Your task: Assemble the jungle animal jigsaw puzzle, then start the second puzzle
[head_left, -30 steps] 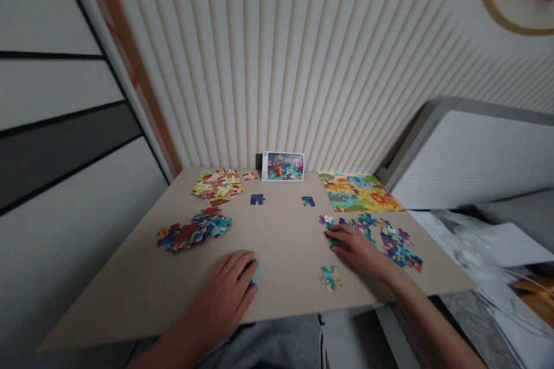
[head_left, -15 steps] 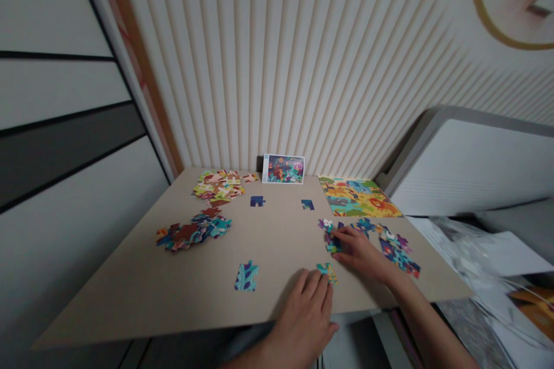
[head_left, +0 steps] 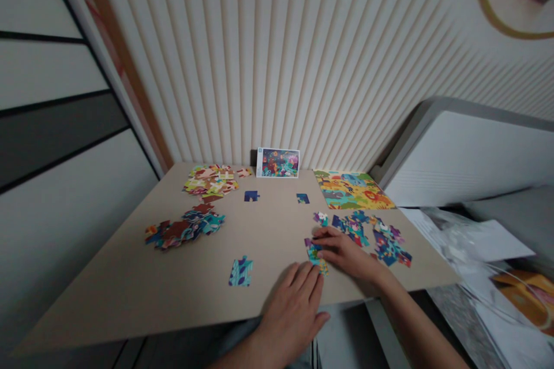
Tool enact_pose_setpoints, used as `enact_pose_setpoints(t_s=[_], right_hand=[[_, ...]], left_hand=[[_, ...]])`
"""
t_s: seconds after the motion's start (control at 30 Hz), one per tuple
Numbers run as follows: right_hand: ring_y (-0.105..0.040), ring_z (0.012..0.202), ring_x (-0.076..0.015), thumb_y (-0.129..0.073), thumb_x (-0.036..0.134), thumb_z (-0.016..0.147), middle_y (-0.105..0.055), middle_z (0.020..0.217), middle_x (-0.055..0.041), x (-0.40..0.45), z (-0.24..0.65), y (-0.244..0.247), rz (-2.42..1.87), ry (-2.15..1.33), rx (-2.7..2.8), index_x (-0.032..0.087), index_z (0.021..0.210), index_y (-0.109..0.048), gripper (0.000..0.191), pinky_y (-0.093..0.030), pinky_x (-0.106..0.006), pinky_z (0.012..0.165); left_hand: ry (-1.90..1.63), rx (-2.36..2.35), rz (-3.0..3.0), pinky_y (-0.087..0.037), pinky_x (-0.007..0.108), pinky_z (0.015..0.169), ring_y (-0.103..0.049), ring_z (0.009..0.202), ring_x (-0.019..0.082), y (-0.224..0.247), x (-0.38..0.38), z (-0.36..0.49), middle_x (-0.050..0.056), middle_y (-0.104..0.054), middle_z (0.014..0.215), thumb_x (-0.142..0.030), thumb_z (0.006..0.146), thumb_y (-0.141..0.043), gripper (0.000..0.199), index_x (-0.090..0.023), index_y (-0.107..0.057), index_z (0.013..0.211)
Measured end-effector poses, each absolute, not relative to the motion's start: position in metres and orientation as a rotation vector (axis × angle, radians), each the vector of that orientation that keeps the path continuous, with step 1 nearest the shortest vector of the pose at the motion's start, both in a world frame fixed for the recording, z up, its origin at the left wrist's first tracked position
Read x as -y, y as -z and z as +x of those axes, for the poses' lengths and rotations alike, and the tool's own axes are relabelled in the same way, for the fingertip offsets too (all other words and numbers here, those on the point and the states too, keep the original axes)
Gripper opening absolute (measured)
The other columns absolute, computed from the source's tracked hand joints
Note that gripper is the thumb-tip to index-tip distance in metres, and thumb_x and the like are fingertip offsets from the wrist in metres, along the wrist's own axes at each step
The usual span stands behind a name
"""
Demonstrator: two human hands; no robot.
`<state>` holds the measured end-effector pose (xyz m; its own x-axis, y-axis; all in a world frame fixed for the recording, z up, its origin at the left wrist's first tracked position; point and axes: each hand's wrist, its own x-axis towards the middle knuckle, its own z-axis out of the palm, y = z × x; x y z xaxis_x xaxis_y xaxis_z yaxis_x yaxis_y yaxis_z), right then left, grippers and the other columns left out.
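Note:
My left hand point(head_left: 296, 302) lies flat at the table's front edge, fingers stretched out. Its fingertips are by a yellow-and-teal puzzle piece point(head_left: 324, 267), partly covered. My right hand point(head_left: 348, 253) has thumb and fingers on a purple, blue and green puzzle piece point(head_left: 311, 250), just behind the yellow-and-teal one; whether the two pieces touch I cannot tell. A small purple-and-white puzzle piece point(head_left: 321, 218) lies beyond my right fingers. To the left is a teal puzzle piece with purple leaves point(head_left: 240, 271). Two dark blue puzzle pieces point(head_left: 251, 196) point(head_left: 302, 198) lie farther back.
A picture card point(head_left: 277, 162) leans against the ribbed wall. Loose pieces form a dark pile point(head_left: 186, 228) and a lighter pile point(head_left: 210, 180) on the left. More pieces point(head_left: 390, 242) spread on the right, near a finished animal puzzle point(head_left: 352, 189).
My right hand has moved left and nearer with the purple, blue and green puzzle piece, bringing it close to the yellow-and-teal one. My left hand stays flat. The view has shifted slightly.

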<state>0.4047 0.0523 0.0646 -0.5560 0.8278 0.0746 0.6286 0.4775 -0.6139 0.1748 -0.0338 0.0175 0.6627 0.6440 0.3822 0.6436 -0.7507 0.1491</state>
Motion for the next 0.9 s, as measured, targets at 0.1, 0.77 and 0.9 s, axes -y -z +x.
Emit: enact_pose_setpoints(t_s=[0.1,0.77,0.9], right_hand=[[-0.058,0.129,-0.0265,-0.061,0.042,0.101,-0.062,0.137,-0.0127,-0.052,0.406,-0.059,-1.251,-0.697,2.357,0.025,0.130,-0.073,0.035,-0.045,-0.044,0.114],[-0.063,0.112,-0.0231,-0.064,0.023,0.097,-0.066,0.119,-0.0115,-0.062,0.394,-0.065,-1.220,-0.634,2.442,0.023,0.125,-0.075,0.030,-0.051,-0.039,0.104],[-0.062,0.114,-0.0242,-0.064,0.024,0.097,-0.066,0.119,-0.0120,-0.058,0.392,-0.065,-1.242,-0.589,2.439,0.023,0.123,-0.076,0.028,-0.051,-0.040,0.104]], left_hand=[[-0.642,-1.120,2.847,-0.035,0.047,0.117,-0.049,0.139,0.030,-0.018,0.034,0.176,0.014,-0.058,0.149,-0.061,0.101,-0.049,0.064,-0.015,-0.056,0.145],[-0.650,-1.147,2.782,-0.036,0.049,0.117,-0.048,0.141,0.032,-0.021,0.033,0.176,0.016,-0.052,0.154,-0.060,0.100,-0.050,0.061,-0.017,-0.055,0.143],[-0.663,-1.146,2.804,-0.032,0.054,0.120,-0.036,0.151,0.036,-0.019,0.030,0.177,0.020,-0.041,0.162,-0.061,0.099,-0.050,0.063,-0.015,-0.057,0.141]])
